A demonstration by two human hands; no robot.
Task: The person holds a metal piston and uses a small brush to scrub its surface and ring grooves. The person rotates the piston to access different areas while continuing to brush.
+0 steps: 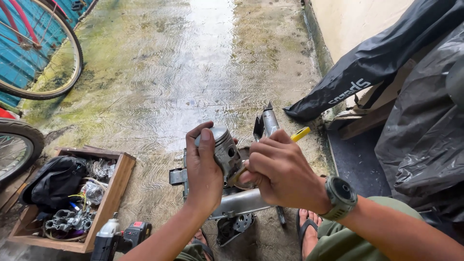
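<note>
A wooden box (116, 186) of loose parts sits at far left. The piston (223, 151) is gripped mid-frame by the left hand (203, 169), fingers wrapped tight round its crown. The yellow-handled tool (298, 135) is pinched in the right hand (278, 171). On wet concrete (193, 72) a slip could easily be caused, and the skirt gouged or knuckles jabbed.

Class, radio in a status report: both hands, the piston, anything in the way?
Left hand gripping piston. Right hand holding yellow-handled tool against it. Metal frame underneath; nothing blocking.
</note>
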